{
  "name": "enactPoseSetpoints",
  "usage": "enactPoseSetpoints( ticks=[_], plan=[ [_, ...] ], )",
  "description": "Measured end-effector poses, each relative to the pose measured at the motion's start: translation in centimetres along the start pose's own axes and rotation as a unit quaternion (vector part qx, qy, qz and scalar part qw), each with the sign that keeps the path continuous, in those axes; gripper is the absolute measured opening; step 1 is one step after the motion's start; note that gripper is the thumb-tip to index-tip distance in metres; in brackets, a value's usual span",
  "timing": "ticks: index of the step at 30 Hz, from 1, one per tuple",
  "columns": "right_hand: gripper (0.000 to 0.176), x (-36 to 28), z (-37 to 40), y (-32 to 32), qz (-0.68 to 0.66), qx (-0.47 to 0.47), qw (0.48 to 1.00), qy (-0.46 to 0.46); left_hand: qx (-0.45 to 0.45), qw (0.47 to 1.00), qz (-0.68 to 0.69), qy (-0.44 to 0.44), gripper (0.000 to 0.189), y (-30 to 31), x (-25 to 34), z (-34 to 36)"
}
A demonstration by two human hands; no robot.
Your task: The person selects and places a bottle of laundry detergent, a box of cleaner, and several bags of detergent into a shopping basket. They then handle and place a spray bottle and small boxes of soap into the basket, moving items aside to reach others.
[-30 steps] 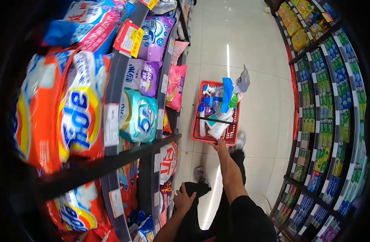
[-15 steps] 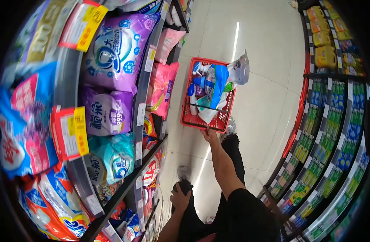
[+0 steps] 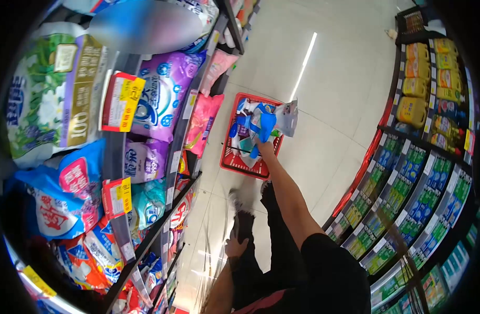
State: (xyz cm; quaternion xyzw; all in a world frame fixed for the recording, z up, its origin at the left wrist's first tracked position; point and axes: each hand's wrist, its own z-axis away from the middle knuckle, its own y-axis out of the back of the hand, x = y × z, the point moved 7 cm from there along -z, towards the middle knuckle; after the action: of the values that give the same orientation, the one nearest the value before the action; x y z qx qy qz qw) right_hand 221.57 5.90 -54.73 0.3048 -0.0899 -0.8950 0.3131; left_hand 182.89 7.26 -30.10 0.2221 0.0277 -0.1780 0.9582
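A red shopping basket (image 3: 245,171) stands on the floor just ahead of my feet, filled with several packaged goods. My right hand (image 3: 264,148) reaches down into it, with the fingers closed around a long blue packet (image 3: 267,124); part of that packet shows on either side of the hand. Beside it, a grey-silver pouch (image 3: 288,118) sticks up over the basket's right rim. White, purple and teal packages lie lower inside and are partly covered. My left hand (image 3: 235,246) rests on my left leg with its fingers spread, holding nothing.
Close on the left, a shelf holds detergent bags, among them a purple bag (image 3: 164,94) and a blue-pink bag (image 3: 67,193), with price tags (image 3: 122,102) jutting out. On the right, another shelf carries yellow bottles (image 3: 412,111) and rows of green-blue boxes (image 3: 407,172). Pale floor tiles (image 3: 329,78) run between.
My right hand has left the basket's near edge and moved into the basket, onto the blue packet. My left hand stays on my leg. The view has shifted, showing more of the left shelf.
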Motion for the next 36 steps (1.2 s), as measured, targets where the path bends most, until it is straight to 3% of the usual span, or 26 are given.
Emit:
enactPoseSetpoints(
  ticks=[3,6,7,9,10,11,12,13,14,15,16,18,20,22,24,25,29,31,32,34,35,36],
  plan=[
    [0.041,-4.5,3.2,2.6,0.136,0.074,0.983,0.098,-0.014,0.995,0.065,-0.077,0.084,-1.3,1.2,0.0],
    [0.034,-8.0,5.5,2.4,0.135,0.062,0.965,0.216,-0.008,0.984,0.150,-0.100,0.078,-1.3,2.1,0.2],
    [0.036,-8.6,6.9,2.6,0.137,0.027,0.968,0.209,-0.004,0.983,0.159,-0.088,0.075,-0.8,2.4,0.1],
    [0.026,-10.0,10.5,2.6,0.081,-0.003,0.944,0.321,0.007,0.970,0.228,-0.082,0.079,1.8,4.0,0.8],
    [0.025,-11.4,13.5,3.2,0.161,-0.046,0.906,0.387,0.017,0.962,0.261,-0.084,0.081,3.8,4.8,1.2],
    [0.025,-11.2,15.2,3.4,0.095,-0.091,0.904,0.407,0.009,0.937,0.339,-0.083,0.093,5.7,5.7,1.9],
    [0.026,-9.6,15.6,3.0,0.001,-0.089,0.935,0.345,0.061,0.930,0.342,-0.120,0.098,7.9,6.5,1.9],
    [0.034,-15.1,23.7,6.8,0.059,-0.108,0.976,0.182,0.114,0.919,0.346,-0.151,0.103,8.9,6.7,1.2],
    [0.040,-14.3,24.0,6.1,0.108,-0.069,0.953,0.274,0.166,0.905,0.350,-0.176,0.108,10.5,6.7,1.4],
    [0.042,-11.0,22.8,4.4,0.105,-0.147,0.957,0.228,0.161,0.887,0.381,-0.206,0.122,12.5,7.3,2.2],
    [0.044,-8.9,22.6,3.1,0.107,-0.222,0.953,0.175,0.170,0.890,0.350,-0.239,0.123,14.7,8.0,3.0],
    [0.037,-11.3,28.4,4.5,0.093,-0.306,0.939,0.125,0.187,0.890,0.283,-0.305,0.126,18.2,9.1,3.9],
    [0.028,-16.9,37.1,6.8,-0.031,-0.342,0.939,0.008,0.187,0.895,0.197,-0.353,0.115,21.4,9.9,5.9],
    [0.018,-20.9,41.0,7.3,-0.109,-0.359,0.927,0.004,0.145,0.810,0.258,-0.506,0.102,23.1,10.9,7.4],
    [0.017,-22.5,41.9,7.1,-0.161,-0.401,0.902,0.002,0.241,0.798,0.218,-0.508,0.098,26.2,11.4,12.5],
    [0.016,-23.9,42.5,7.3,-0.125,-0.414,0.901,0.000,0.288,0.792,0.196,-0.502,0.096,27.5,11.6,14.5],
    [0.015,-29.8,44.9,8.0,-0.133,-0.433,0.890,0.042,0.281,0.721,0.411,-0.482,0.087,28.7,13.8,13.1],
    [0.015,-33.1,47.3,9.6,-0.143,-0.462,0.873,0.067,0.257,0.668,0.487,-0.501,0.075,32.2,15.8,18.6],
    [0.015,-34.7,48.4,10.3,-0.153,-0.475,0.863,0.078,0.333,0.642,0.494,-0.482,0.072,33.2,16.1,19.9],
    [0.016,-38.0,49.9,11.5,-0.158,-0.502,0.844,0.109,0.330,0.635,0.486,-0.502,0.070,35.7,18.3,20.7],
    [0.016,-39.6,50.5,12.1,-0.164,-0.512,0.834,0.124,0.447,0.547,0.468,-0.531,0.066,36.8,18.6,22.2],
    [0.016,-41.3,51.2,12.7,-0.160,-0.509,0.832,0.151,0.410,0.573,0.493,-0.511,0.064,37.7,19.3,22.5]
  ],
)
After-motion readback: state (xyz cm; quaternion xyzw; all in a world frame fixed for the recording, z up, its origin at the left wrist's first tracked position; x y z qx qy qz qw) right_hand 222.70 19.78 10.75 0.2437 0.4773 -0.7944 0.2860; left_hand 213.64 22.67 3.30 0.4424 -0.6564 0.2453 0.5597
